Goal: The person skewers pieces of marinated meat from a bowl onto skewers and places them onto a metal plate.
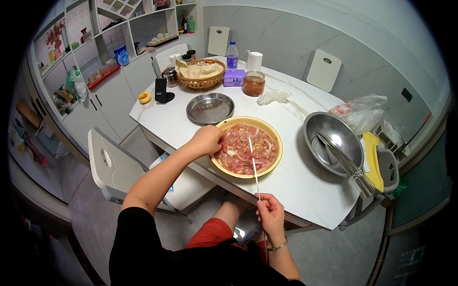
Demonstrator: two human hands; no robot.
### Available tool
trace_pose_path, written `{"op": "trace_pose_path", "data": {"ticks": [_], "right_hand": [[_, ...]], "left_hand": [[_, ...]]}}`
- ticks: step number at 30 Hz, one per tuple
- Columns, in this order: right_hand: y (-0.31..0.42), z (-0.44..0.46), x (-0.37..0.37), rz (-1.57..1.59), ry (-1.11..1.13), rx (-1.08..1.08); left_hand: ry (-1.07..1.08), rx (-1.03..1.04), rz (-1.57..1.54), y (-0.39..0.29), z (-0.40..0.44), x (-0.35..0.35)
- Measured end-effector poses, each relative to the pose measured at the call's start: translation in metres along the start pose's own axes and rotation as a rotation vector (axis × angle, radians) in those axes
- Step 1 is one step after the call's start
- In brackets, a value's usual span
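A yellow-rimmed bowl near the table's front edge holds raw meat pieces mixed with onion slices. My left hand reaches over its left rim, fingers curled down and closed on raw meat; the fingertips are partly hidden. Below the bowl, my right hand grips a long flat metal skewer. The skewer's tip points away from me over the meat, and a piece of meat seems to sit partway along it. Its lower end runs down past my wrist.
To the right, a steel bowl holds a bundle of metal skewers, beside a yellow tray and plastic bag. Behind are a round metal pan, jar, basket and phone on a stand. A chair stands left.
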State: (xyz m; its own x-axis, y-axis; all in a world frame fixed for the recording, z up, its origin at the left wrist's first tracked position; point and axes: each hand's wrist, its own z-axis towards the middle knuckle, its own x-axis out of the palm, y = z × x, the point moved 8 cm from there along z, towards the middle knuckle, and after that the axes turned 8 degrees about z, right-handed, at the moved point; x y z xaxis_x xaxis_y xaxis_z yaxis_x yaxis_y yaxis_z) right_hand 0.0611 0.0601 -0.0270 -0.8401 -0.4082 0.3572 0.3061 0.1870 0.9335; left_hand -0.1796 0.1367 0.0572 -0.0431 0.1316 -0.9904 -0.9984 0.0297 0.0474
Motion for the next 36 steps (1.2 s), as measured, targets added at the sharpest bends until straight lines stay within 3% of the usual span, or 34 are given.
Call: {"op": "trace_pose_path", "data": {"ticks": [2, 3, 5, 11, 26, 29, 31, 36], "right_hand": [[0.0, 0.0, 0.0, 0.005, 0.001, 0.004], [0.001, 0.0, 0.001, -0.001, 0.002, 0.0], [0.001, 0.001, 0.004, -0.007, 0.006, -0.007], [-0.001, 0.003, 0.01, -0.008, 0.062, 0.002], [-0.009, 0.004, 0.012, -0.096, 0.086, 0.029], [-0.009, 0.005, 0.011, -0.091, 0.088, 0.028], [-0.012, 0.006, 0.01, -0.086, 0.087, 0.022], [-0.01, 0.006, 0.01, -0.079, 0.084, 0.025]], "left_hand": [[-0.002, -0.061, -0.409, 0.011, 0.001, -0.001], [-0.001, -0.061, -0.408, 0.013, 0.004, -0.001], [0.153, -0.144, -0.785, 0.018, 0.008, 0.016], [0.295, -0.244, -1.292, 0.001, 0.009, 0.022], [0.252, -0.307, -1.259, -0.002, 0.015, 0.03], [0.299, -0.271, -1.326, -0.002, 0.015, 0.035], [0.216, -0.064, -1.217, -0.011, 0.013, 0.019], [0.123, -0.087, -1.236, -0.011, 0.01, 0.012]]}}
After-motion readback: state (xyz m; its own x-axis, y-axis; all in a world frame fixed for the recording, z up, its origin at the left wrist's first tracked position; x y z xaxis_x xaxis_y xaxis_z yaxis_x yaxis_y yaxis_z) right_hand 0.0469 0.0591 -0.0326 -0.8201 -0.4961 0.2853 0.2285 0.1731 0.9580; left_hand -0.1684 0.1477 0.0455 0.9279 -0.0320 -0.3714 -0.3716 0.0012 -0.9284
